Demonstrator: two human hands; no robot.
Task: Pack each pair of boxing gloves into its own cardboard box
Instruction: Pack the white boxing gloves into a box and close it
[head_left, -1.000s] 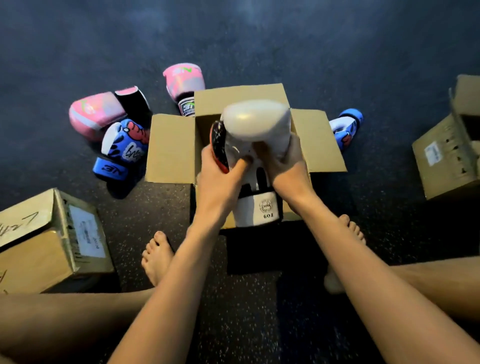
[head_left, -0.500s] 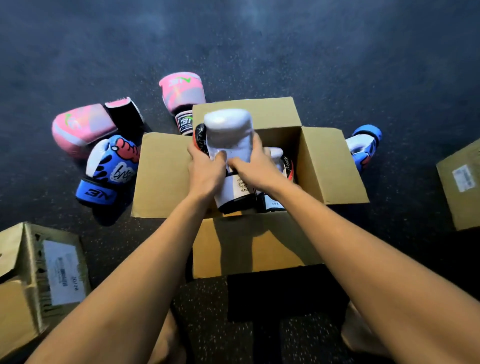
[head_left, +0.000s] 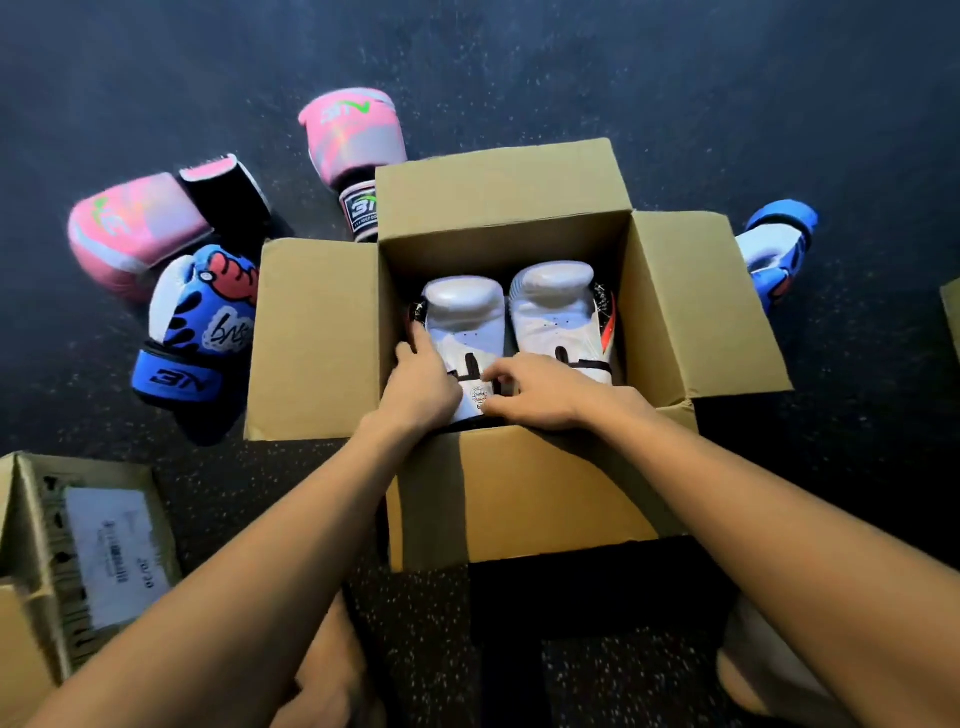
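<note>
An open cardboard box (head_left: 701, 306) stands on the floor in front of me. Two white boxing gloves lie side by side inside it, the left white glove (head_left: 465, 312) and the right white glove (head_left: 553, 304). My left hand (head_left: 421, 384) holds the left white glove at its outer edge, fingers down beside the box wall. My right hand (head_left: 535, 392) curls its fingers over that glove's cuff. Two pink gloves (head_left: 130, 234) (head_left: 353, 135) and a blue glove (head_left: 197, 322) lie left of the box. A second blue glove (head_left: 774, 249) lies right of it.
Another cardboard box with a white label (head_left: 78, 545) sits at the lower left. The corner of a third box (head_left: 953, 317) shows at the right edge. My bare legs and feet lie on the dark speckled floor (head_left: 571, 62) near the box.
The left white glove, held upright above the box a second ago, has been lowered flat into the box beside the other white glove. My head has moved closer to the box.
</note>
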